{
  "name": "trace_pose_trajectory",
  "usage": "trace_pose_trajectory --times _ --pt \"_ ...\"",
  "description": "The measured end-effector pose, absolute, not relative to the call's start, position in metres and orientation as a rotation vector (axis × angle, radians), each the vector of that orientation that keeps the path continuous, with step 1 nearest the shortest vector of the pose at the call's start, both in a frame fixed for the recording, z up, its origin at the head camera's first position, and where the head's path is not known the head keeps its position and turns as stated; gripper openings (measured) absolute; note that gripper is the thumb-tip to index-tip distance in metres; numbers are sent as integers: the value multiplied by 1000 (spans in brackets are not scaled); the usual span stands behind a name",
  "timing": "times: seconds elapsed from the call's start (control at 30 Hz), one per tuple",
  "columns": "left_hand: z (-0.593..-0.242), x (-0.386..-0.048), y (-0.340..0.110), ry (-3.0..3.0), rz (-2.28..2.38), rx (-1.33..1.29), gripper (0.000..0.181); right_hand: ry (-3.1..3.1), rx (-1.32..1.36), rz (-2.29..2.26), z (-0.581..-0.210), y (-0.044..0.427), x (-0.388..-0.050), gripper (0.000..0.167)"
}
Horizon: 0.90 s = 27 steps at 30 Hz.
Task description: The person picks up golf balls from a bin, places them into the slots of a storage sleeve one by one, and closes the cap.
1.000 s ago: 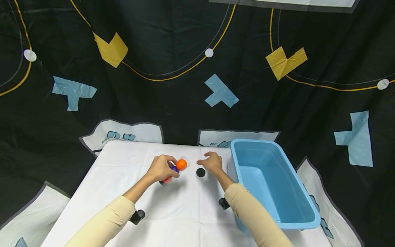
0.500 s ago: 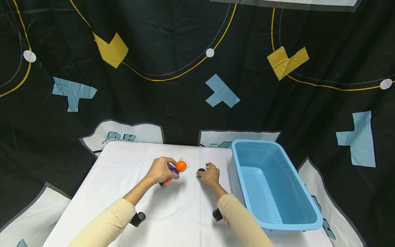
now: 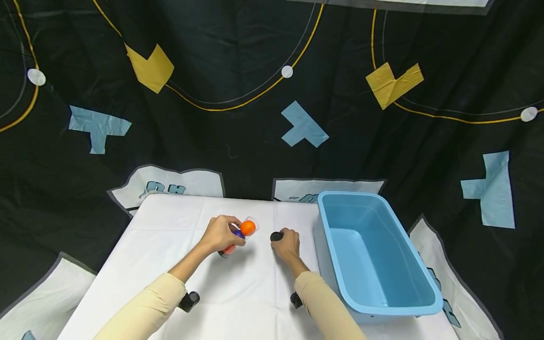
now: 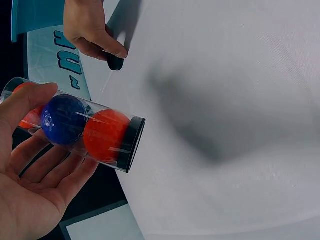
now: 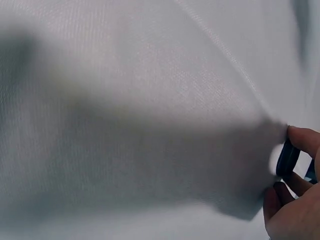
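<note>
A clear tube (image 4: 90, 142) holding two orange balls and a blue ball (image 4: 64, 120) is gripped by my left hand (image 3: 222, 233), tilted above the white cloth. A black cap closes its lower end (image 4: 131, 145); its upper end, by the orange ball (image 3: 248, 228), has no visible cap. To the right, my right hand (image 3: 288, 243) pinches a loose black disc-shaped cap (image 3: 276, 236) between thumb and finger, at the cloth. In the right wrist view the cap (image 5: 288, 158) stands on edge between the fingertips of the hand (image 5: 297, 215).
A blue bin (image 3: 369, 255) stands on the right of the white-covered table (image 3: 238, 302), beside my right forearm. Behind the table hangs a black cloth (image 3: 238, 141) with yellow and blue tape on it.
My right hand has come down toward the table and taken hold of the black cap. The left hand and tube have barely moved.
</note>
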<state>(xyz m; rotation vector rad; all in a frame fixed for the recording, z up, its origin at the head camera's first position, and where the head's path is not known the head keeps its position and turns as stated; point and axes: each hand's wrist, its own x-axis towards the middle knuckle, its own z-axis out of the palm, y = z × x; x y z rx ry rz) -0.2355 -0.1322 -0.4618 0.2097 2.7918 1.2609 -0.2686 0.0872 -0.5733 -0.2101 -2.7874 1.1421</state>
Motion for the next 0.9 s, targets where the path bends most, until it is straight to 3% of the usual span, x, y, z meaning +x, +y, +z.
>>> trace_pose_trajectory --times 0.27,0.67,0.9 --pt "-465 -236 -131 2786 1275 191 35 -2913 -222 1018 -543 89 -277 27" --pt "-464 -239 -128 2802 1273 194 34 -3068 2 982 -450 91 -285 39" --pt "-463 -241 -124 2807 1277 207 35 -3182 167 902 -427 95 -273 36"
